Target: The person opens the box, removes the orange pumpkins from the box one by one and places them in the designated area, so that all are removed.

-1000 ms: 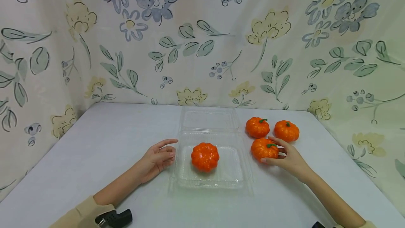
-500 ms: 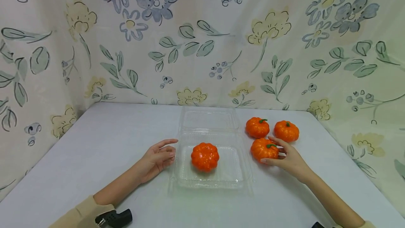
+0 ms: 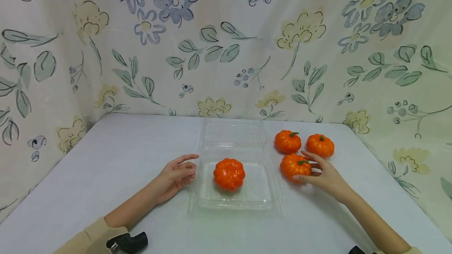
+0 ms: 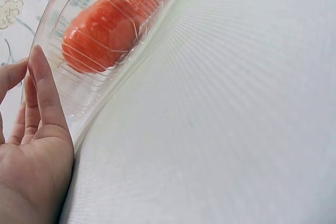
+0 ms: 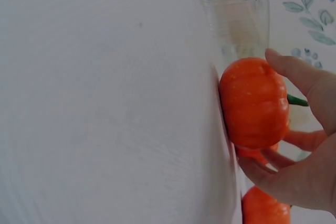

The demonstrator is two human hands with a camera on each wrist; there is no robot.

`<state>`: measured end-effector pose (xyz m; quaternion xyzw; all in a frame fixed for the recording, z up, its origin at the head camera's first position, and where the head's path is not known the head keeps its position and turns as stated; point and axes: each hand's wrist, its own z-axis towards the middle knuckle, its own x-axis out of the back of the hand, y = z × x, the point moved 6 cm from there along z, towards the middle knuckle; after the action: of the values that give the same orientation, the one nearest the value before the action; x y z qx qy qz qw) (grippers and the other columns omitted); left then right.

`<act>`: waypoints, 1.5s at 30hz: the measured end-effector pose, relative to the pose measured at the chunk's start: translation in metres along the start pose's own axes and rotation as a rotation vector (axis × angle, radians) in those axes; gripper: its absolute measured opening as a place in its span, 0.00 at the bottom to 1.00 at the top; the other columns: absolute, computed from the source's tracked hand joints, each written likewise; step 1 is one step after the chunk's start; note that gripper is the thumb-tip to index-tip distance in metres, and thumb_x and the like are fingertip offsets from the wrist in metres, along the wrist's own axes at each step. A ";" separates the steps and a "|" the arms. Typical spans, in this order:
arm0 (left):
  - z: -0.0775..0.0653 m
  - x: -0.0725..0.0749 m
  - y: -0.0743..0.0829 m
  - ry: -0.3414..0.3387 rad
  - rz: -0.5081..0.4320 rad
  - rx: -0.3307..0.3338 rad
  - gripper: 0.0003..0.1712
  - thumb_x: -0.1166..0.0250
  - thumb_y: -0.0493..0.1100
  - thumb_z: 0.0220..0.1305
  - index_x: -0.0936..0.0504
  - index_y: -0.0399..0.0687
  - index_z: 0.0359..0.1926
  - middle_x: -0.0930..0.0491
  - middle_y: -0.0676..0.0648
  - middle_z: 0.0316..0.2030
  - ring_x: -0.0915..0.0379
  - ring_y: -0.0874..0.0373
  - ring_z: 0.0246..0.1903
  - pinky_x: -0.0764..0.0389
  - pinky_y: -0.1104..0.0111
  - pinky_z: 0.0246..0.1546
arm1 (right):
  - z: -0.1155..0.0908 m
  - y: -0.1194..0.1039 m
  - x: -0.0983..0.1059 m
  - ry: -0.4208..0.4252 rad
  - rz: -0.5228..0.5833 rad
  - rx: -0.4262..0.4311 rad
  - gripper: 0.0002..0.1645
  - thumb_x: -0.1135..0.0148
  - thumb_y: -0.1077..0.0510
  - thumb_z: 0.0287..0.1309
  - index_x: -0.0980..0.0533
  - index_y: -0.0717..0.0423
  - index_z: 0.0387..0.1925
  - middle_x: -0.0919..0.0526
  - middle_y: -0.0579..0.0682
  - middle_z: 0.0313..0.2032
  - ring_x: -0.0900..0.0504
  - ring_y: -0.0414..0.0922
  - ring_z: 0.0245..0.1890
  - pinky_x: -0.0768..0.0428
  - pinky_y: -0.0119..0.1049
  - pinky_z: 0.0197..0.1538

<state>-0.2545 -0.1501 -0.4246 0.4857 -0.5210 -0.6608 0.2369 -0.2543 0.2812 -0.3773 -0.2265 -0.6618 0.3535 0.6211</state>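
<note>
Four-sided and clear, a plastic clamshell box [image 3: 247, 203] lies unfolded mid-table, with one orange toy pumpkin [image 3: 229, 175] in its base, stem not visible. My left hand [image 3: 176, 178] is beside the box's left edge, fingers loosely bent, holding nothing; in the left wrist view its fingertips [image 4: 38, 53] are close to the clear wall. Right of the box, my right hand [image 3: 326, 177] is spread around a green-stemmed pumpkin [image 3: 294, 167] standing on the table. The right wrist view shows the thumb at one side and the fingers loosely at the other; firm contact cannot be made out.
Behind that pumpkin stand two more orange pumpkins, a left one [image 3: 287, 142] and a right one [image 3: 320, 146]. The box's lid [image 3: 233, 132] lies flat toward the back. A floral curtain [image 3: 226, 50] borders the white table [image 3: 123, 148].
My right hand's thumb and index finger have shifted slightly right, away from the pumpkin. The left hand and all the pumpkins stay where they were.
</note>
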 end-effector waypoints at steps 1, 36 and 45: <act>0.000 0.000 0.000 0.000 0.000 0.001 0.22 0.43 0.30 0.76 0.28 0.49 0.65 0.20 0.53 0.41 0.20 0.64 0.37 0.14 0.75 0.46 | 0.000 -0.001 0.001 -0.003 0.001 0.003 0.49 0.26 0.57 0.64 0.40 0.68 0.78 0.34 0.70 0.74 0.25 0.71 0.64 0.17 0.61 0.61; 0.000 0.000 0.000 0.012 0.013 0.015 0.22 0.44 0.29 0.76 0.29 0.47 0.66 0.20 0.53 0.41 0.20 0.64 0.36 0.14 0.76 0.45 | -0.014 -0.041 0.023 0.101 0.083 0.118 0.35 0.33 0.55 0.73 0.32 0.67 0.73 0.28 0.67 0.70 0.22 0.38 0.63 0.25 0.14 0.57; -0.001 -0.001 0.001 0.011 0.015 0.015 0.22 0.43 0.30 0.76 0.29 0.48 0.66 0.20 0.53 0.41 0.21 0.64 0.37 0.14 0.76 0.45 | -0.019 -0.055 0.019 0.119 0.116 0.174 0.32 0.34 0.59 0.72 0.30 0.67 0.71 0.28 0.67 0.69 0.24 0.23 0.58 0.23 0.15 0.54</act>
<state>-0.2539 -0.1502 -0.4231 0.4869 -0.5283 -0.6524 0.2412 -0.2301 0.2635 -0.3241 -0.2302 -0.5766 0.4306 0.6551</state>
